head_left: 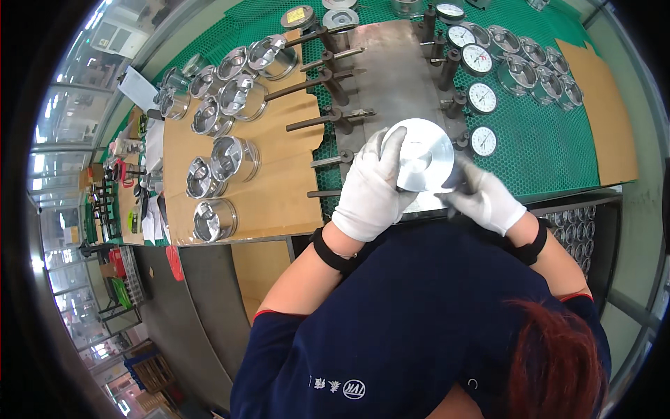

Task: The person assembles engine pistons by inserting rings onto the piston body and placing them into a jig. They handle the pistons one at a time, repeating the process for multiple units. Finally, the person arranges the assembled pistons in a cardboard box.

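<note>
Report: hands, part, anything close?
Left hand holding round metal part, flat face showing. Right hand blurred at its lower right, contact unclear. Dial gauge close on right.

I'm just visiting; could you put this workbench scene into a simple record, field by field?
Left hand: white-gloved, gripping the round part
Right hand: white-gloved, blurred, by the part's right edge; grip unclear
Round part: shiny metal, flat face showing
Plate: metal, beyond the hands
Dials: white-faced, along the plate's right side
Cardboard: left of the plate, bearing metal cups
Mat: green, similar cups on it at right
</note>
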`<action>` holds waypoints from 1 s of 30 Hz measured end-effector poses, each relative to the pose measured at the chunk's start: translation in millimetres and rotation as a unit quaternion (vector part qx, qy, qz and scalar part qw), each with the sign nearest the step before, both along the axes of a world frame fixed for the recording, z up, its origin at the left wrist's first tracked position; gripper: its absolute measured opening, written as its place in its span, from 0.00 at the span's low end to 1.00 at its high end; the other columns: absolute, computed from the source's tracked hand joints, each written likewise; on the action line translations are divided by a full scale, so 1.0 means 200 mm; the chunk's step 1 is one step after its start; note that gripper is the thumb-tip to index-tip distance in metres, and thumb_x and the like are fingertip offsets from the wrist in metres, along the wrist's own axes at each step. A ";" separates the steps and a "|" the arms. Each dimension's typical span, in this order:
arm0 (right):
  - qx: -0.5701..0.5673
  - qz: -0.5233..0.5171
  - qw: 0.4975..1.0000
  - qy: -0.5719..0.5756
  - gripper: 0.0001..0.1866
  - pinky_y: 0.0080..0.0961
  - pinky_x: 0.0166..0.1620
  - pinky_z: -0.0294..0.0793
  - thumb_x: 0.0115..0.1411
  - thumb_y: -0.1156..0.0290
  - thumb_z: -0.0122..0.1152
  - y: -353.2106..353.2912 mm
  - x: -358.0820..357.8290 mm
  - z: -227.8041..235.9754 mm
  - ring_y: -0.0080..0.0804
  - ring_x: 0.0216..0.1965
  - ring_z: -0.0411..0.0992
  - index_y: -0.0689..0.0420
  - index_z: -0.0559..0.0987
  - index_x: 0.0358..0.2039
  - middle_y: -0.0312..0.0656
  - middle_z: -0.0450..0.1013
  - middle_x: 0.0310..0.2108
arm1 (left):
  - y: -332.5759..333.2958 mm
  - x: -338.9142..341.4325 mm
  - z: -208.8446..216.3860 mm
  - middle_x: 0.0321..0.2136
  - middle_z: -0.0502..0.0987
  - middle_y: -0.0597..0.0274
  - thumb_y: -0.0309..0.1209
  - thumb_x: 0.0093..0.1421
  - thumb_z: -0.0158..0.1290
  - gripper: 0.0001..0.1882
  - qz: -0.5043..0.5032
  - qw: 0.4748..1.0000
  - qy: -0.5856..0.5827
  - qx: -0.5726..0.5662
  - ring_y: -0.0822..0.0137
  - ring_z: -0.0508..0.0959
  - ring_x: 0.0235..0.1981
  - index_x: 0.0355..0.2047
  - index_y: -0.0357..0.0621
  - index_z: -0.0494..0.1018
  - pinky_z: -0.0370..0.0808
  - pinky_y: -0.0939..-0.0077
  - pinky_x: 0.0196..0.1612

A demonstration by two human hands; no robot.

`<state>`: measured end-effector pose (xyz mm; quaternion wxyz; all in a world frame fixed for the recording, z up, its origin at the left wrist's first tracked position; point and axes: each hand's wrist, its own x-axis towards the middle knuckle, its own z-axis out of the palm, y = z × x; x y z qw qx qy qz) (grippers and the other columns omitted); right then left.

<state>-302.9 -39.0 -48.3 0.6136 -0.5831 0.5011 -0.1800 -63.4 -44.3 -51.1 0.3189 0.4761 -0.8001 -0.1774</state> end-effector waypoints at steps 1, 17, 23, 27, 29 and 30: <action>0.033 -0.013 0.999 -0.022 0.43 0.24 0.37 0.80 0.61 0.76 0.62 0.01 0.01 -0.01 0.31 0.33 0.79 0.63 0.50 0.72 0.47 0.76 0.41 | -0.02 -0.01 -0.01 0.56 0.67 0.36 0.30 0.43 0.70 0.50 0.002 1.000 0.010 -0.007 0.37 0.70 0.55 0.65 0.37 0.57 0.70 0.51 0.58; 0.109 -0.048 0.987 -0.111 0.48 0.25 0.29 0.82 0.61 0.76 0.58 0.03 0.04 -0.05 0.31 0.29 0.79 0.59 0.39 0.74 0.49 0.73 0.42 | -0.09 -0.02 -0.06 0.62 0.61 0.37 0.27 0.42 0.71 0.53 0.008 0.996 0.090 0.013 0.37 0.66 0.62 0.68 0.43 0.55 0.69 0.53 0.63; 0.120 -0.051 0.984 -0.118 0.49 0.25 0.29 0.82 0.61 0.76 0.58 0.02 0.04 -0.05 0.31 0.29 0.79 0.58 0.39 0.75 0.49 0.73 0.42 | -0.09 -0.03 -0.06 0.60 0.62 0.33 0.24 0.44 0.68 0.51 0.013 0.998 0.064 -0.024 0.33 0.68 0.59 0.68 0.41 0.55 0.70 0.50 0.61; 0.130 -0.059 0.983 -0.112 0.49 0.25 0.30 0.82 0.61 0.75 0.59 0.02 0.05 -0.02 0.30 0.30 0.79 0.59 0.39 0.75 0.48 0.73 0.41 | -0.09 -0.02 -0.06 0.60 0.62 0.32 0.24 0.44 0.67 0.51 0.009 0.998 0.066 -0.018 0.33 0.67 0.60 0.68 0.40 0.54 0.69 0.50 0.61; 0.118 -0.057 0.987 -0.096 0.49 0.24 0.32 0.81 0.61 0.74 0.60 0.03 0.06 -0.03 0.28 0.31 0.78 0.60 0.40 0.74 0.47 0.74 0.40 | -0.09 -0.02 -0.06 0.60 0.62 0.32 0.24 0.44 0.67 0.51 0.006 0.997 0.069 -0.015 0.33 0.66 0.60 0.68 0.40 0.54 0.69 0.50 0.62; 0.102 -0.052 0.990 -0.084 0.49 0.23 0.34 0.80 0.61 0.73 0.60 0.02 0.05 -0.05 0.28 0.32 0.77 0.61 0.41 0.74 0.46 0.75 0.40 | -0.09 -0.02 -0.06 0.60 0.62 0.32 0.25 0.45 0.68 0.51 0.011 0.998 0.068 -0.015 0.33 0.67 0.60 0.68 0.40 0.54 0.69 0.50 0.62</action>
